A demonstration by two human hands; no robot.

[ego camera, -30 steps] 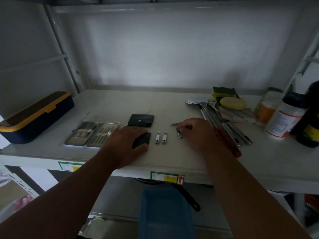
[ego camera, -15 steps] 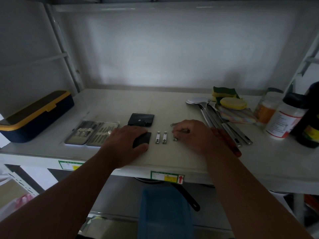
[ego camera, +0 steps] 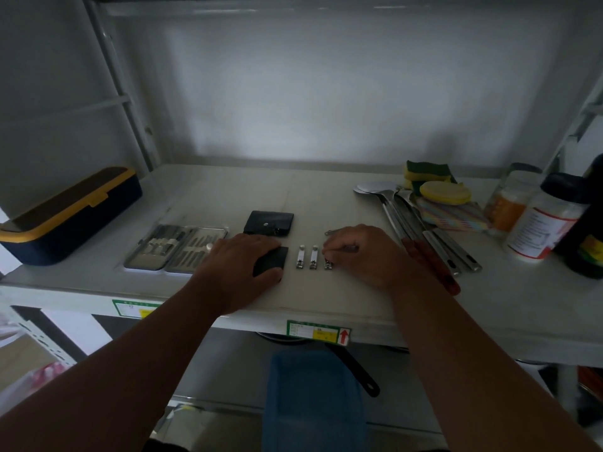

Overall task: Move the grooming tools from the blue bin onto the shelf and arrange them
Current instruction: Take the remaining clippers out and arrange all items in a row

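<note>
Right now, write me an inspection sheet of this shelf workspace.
Surface: white shelf, dim light.
Job's things: open manicure kit; black pouch behind a second pouch; two nail clippers side by side, a third clipper beside them; blue bin below the shelf.
Clutter: navy and yellow box, ladles and utensils, sponges, jars.
Grippers: left hand rests on the second pouch; right hand pinches the third clipper.
Cables: nothing seen.
Surroundings: white wall, metal uprights, black pan handle underneath.
</note>
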